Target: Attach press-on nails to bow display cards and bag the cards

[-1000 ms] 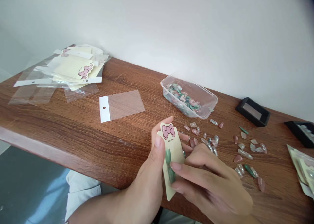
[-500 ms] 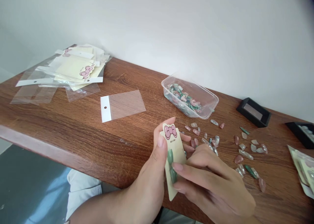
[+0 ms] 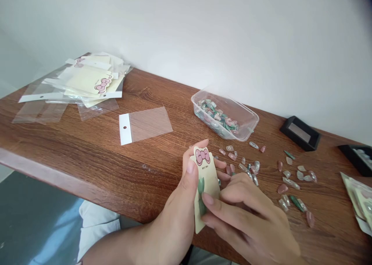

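My left hand [image 3: 171, 207] grips a cream card [image 3: 209, 183] topped with a printed pink bow, holding it upright over the wooden table. Two green press-on nails [image 3: 201, 187] lie on the card's face. My right hand [image 3: 247, 222] pinches the card's lower part, with its fingertips on or beside the lower green nail, partly hiding it. Just beyond my right hand, loose press-on nails [image 3: 250, 172] in pink, green and pearly tones are scattered across the table.
A clear plastic tub [image 3: 224, 117] of nails stands behind my hands. To the left lie a clear bag with a white header [image 3: 145, 124] and a pile of bagged cards [image 3: 87, 83]. Black boxes [image 3: 300, 132] and more packaged cards [image 3: 359, 201] sit on the right.
My right fingers have shifted over the lower green nail, covering more of it. The card has tilted slightly, and my left hand has barely moved.
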The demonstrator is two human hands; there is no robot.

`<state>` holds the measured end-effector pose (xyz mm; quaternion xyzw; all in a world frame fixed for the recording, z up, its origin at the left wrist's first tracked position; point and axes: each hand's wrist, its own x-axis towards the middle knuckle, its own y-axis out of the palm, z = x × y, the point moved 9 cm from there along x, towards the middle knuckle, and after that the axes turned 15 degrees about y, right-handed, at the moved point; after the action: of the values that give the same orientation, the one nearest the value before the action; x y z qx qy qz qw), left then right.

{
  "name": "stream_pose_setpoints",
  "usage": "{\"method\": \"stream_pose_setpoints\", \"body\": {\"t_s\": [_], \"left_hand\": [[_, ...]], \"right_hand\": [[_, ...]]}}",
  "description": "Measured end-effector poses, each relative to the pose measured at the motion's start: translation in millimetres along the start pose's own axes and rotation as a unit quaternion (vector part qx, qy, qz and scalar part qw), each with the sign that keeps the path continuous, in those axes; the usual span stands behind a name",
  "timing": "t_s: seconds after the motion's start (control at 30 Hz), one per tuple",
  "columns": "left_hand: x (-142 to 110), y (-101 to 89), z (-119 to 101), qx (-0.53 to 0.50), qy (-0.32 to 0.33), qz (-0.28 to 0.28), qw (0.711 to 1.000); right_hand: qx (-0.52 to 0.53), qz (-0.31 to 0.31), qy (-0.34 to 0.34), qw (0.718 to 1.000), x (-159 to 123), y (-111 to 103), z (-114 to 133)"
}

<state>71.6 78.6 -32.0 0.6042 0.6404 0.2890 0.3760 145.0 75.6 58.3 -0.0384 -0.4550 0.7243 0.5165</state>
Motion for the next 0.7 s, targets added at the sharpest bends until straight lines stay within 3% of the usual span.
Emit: {"method": "stream_pose_setpoints", "body": {"t_s": [0.27,0.7], "left_hand": [[6.1,-2.0,-12.1,0.022,0.02,-0.046,0.998],[8.1,-3.0,-16.3,0.014,0.032,-0.052,0.998]], "right_hand": [[-0.132,-0.012,-0.093,0.987,-11.6,14.3,15.1],[-0.132,0.013,-0.099,0.986,-17.2,14.0,14.6]]}}
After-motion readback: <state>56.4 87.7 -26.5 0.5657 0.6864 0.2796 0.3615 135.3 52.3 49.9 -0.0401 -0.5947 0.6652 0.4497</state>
